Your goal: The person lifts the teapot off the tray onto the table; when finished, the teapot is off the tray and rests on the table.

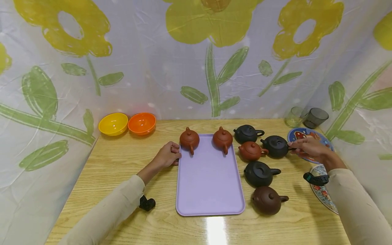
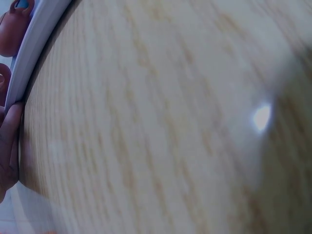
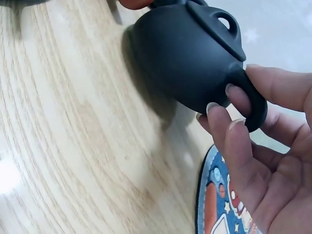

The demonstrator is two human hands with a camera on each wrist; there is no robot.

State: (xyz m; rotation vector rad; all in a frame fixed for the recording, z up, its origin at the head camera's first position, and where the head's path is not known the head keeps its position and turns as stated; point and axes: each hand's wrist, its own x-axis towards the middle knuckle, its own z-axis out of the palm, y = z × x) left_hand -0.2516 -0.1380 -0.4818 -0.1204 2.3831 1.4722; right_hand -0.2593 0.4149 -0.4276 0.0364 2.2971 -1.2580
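My left hand (image 1: 168, 154) grips the left rim of a lilac tray (image 1: 211, 183), its fingers at the edge in the left wrist view. Two reddish-brown teapots (image 1: 189, 139) sit on the tray's far corners, handles toward me. On the right, my right hand (image 1: 310, 148) holds a black teapot (image 1: 275, 147) by its handle, thumb and fingers around the loop in the right wrist view. Beside the tray's right edge are another black teapot (image 1: 246, 133), a reddish-brown teapot (image 1: 251, 151), a third black teapot (image 1: 258, 174) and a dark brown teapot (image 1: 266, 201).
A yellow bowl (image 1: 113, 124) and an orange bowl (image 1: 142, 124) stand at the back left. At the back right are a clear glass (image 1: 294, 117) and a grey glass (image 1: 316, 117). A blue round mat (image 1: 295, 133) and a patterned round mat (image 1: 321, 190) lie along the right side.
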